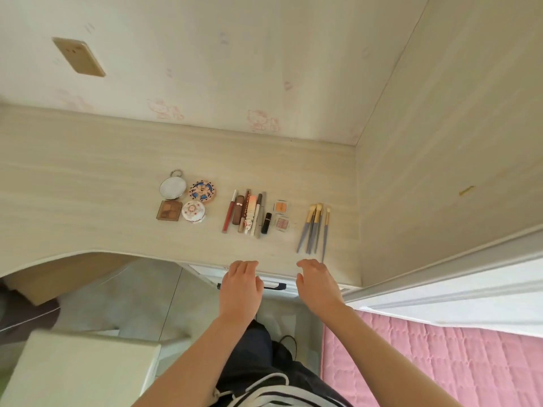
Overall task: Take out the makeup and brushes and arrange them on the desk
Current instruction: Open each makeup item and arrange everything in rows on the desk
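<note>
left hand (pixel 241 284) & right hand (pixel 318 284): both loose-fingered, palms down, holding nothing. they're side by side at the front edge of the tabletop (pixel 88 177), over a dark drawer handle (pixel 276 286).

makeup's laid out on the tabletop in groups, l to r:
- round mirror compact (pixel 172 188) w/ patterned round compact (pixel 202 190) just beside it. brown square palette (pixel 169 214) & white round box (pixel 193 212) sit in front of those, all 4 close together.
- row of tubes and pencils (pixel 246 214) lying side by side, lengthwise toward the person, w/ a short black lipstick (pixel 266 223) at its right end.
- orange pan (pixel 282 207) behind pink pan (pixel 282 224), nearly touching.
- brushes (pixel 314 227), grey handles toward the person, bristles away, slightly fanned. the rightmost handle ends near the right hand.

gold phone (pixel 78 56) is far back left, well apart from the rest. pink quilt (pixel 440 362) is at bottom right.
</note>
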The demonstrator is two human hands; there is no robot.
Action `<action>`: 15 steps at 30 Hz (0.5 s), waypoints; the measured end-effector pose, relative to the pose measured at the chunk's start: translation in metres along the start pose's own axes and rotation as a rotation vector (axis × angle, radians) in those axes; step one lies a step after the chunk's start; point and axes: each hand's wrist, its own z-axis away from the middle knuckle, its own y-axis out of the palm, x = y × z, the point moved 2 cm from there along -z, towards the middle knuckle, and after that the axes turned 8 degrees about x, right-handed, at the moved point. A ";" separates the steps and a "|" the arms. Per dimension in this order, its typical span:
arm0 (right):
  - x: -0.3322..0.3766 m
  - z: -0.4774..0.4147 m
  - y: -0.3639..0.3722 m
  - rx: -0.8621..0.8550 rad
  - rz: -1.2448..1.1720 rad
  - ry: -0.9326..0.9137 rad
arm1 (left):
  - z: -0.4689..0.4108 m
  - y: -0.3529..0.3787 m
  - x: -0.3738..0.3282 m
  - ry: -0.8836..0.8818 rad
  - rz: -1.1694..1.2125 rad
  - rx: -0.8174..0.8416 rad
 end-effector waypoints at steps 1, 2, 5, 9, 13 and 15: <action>0.004 0.000 0.002 0.008 0.028 -0.028 | 0.003 -0.002 0.005 -0.011 0.007 -0.006; 0.008 0.000 0.004 0.020 0.064 -0.063 | 0.004 -0.004 0.010 -0.024 0.016 -0.011; 0.023 -0.005 0.008 0.025 0.074 -0.116 | 0.005 -0.012 0.024 -0.063 0.036 -0.037; 0.049 -0.020 0.011 0.014 0.070 -0.168 | -0.001 -0.026 0.049 -0.100 0.085 -0.077; 0.085 -0.041 0.014 -0.001 0.073 -0.205 | -0.017 -0.043 0.082 -0.134 0.113 -0.089; 0.108 -0.055 0.018 0.003 0.102 -0.224 | -0.028 -0.055 0.104 -0.142 0.125 -0.097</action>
